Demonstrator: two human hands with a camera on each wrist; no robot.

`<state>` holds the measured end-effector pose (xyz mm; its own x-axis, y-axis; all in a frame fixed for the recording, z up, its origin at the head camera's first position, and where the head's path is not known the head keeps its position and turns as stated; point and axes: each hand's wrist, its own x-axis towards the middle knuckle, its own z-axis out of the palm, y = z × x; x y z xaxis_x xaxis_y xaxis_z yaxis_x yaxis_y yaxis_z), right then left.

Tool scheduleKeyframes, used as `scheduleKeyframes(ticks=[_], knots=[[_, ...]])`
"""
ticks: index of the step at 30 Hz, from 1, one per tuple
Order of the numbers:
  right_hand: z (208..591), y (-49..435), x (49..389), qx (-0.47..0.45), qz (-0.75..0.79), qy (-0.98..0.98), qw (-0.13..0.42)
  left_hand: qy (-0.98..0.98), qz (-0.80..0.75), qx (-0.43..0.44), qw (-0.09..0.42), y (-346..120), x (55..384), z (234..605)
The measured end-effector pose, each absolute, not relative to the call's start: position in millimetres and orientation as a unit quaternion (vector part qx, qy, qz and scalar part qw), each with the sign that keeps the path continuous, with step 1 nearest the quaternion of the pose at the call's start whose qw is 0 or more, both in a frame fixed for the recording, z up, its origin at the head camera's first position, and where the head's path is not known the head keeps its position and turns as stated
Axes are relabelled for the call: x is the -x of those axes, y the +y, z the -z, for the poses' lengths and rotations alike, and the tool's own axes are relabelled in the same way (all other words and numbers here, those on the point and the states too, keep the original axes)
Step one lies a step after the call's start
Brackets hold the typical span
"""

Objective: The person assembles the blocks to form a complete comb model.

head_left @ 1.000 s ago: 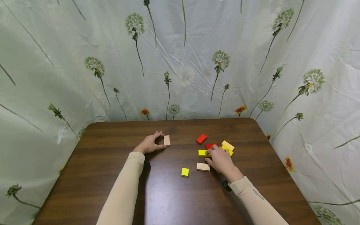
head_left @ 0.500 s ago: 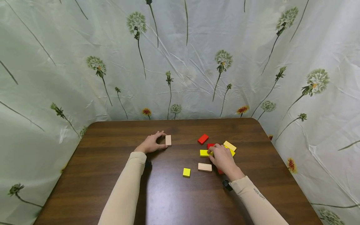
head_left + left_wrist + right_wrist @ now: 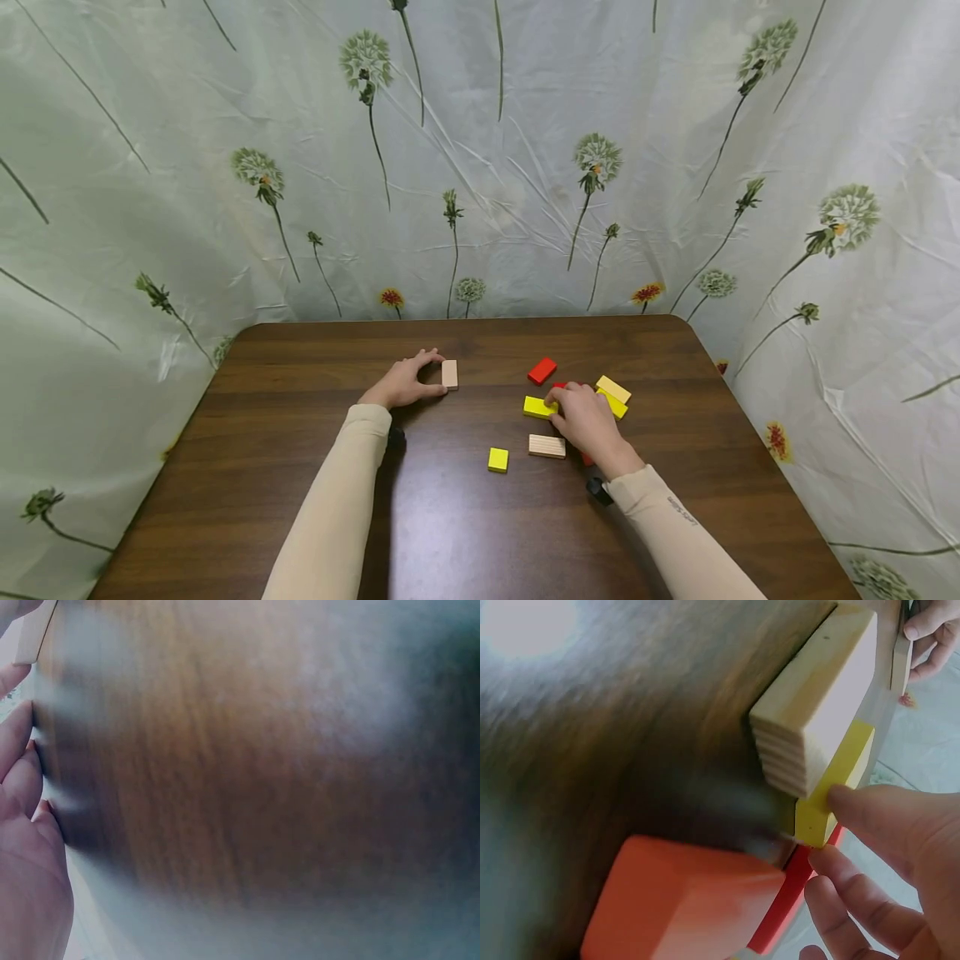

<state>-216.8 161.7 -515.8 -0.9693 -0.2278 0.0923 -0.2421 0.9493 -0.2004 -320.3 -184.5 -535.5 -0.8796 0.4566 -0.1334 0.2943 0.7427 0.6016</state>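
At the left, my left hand (image 3: pixel 402 385) pinches a pale wooden block (image 3: pixel 449 375) by its two ends, between thumb and fingers. In the left wrist view only a corner of that block (image 3: pixel 32 634) shows at the top left. My right hand (image 3: pixel 591 421) pinches the end of a yellow block (image 3: pixel 537 407) with thumb and fingertips; the right wrist view shows the thumb on its side (image 3: pixel 846 761). A red block (image 3: pixel 784 900) lies right beside the fingertips, mostly covered by the hand in the head view.
A striped wooden block (image 3: pixel 547 447) and a small yellow block (image 3: pixel 498 460) lie nearer on the brown table (image 3: pixel 300 500). Farther back is a red block (image 3: pixel 542 371). Right of the hand are a pale yellow block (image 3: pixel 613 389) and another yellow block (image 3: pixel 615 405). A flowered curtain (image 3: pixel 517 208) hangs behind.
My right thumb and fingers have come together on the yellow block, and it has shifted slightly left with the hand. The left hand stays in place with the wooden block.
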Motion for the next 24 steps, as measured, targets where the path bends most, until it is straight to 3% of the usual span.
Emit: scheduleKeyframes(ticks=[8,24], knots=[[512.3,145.0,217.8,-0.113,-0.129,-0.985,0.003,0.922,-0.297,-0.203,0.141,-184.5,320.7,533.9],[504.8,146.9,231.3,-0.124,-0.262,-0.948,-0.132,0.924,-0.287,-0.202,0.149,-183.6,322.3,536.1]])
